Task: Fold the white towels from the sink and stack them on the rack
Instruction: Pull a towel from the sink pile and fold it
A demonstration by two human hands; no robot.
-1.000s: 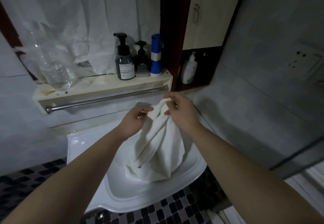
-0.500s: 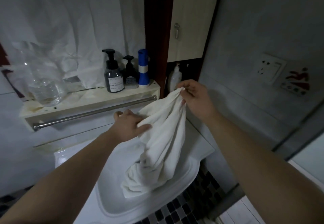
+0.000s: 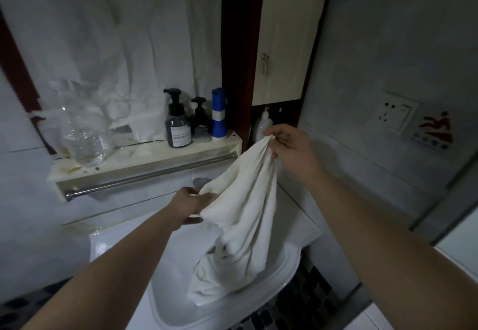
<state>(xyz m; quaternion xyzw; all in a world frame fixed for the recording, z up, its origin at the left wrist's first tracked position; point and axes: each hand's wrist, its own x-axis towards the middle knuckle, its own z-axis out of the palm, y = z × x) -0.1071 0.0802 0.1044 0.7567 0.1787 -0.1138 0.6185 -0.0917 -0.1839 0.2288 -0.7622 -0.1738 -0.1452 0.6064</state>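
Observation:
A white towel (image 3: 240,229) hangs crumpled between both hands, its lower end resting in the white sink (image 3: 170,301). My right hand (image 3: 289,148) pinches its top corner, raised near the right end of the shelf. Lower and to the left, my left hand (image 3: 190,207) grips another part of the towel's edge above the basin. The cream rack shelf (image 3: 144,159) with a metal towel bar (image 3: 152,174) runs along the wall behind the sink.
On the shelf stand a clear plastic bottle (image 3: 82,128), two dark pump bottles (image 3: 178,120) and a blue-and-white bottle (image 3: 219,115). A cabinet door (image 3: 284,47) and a white pump bottle (image 3: 262,125) are at the right. A wall socket (image 3: 394,115) sits further right.
My right hand lifted the towel corner up and to the right, while my left hand slid down and left along the edge. The towel stretched out between them.

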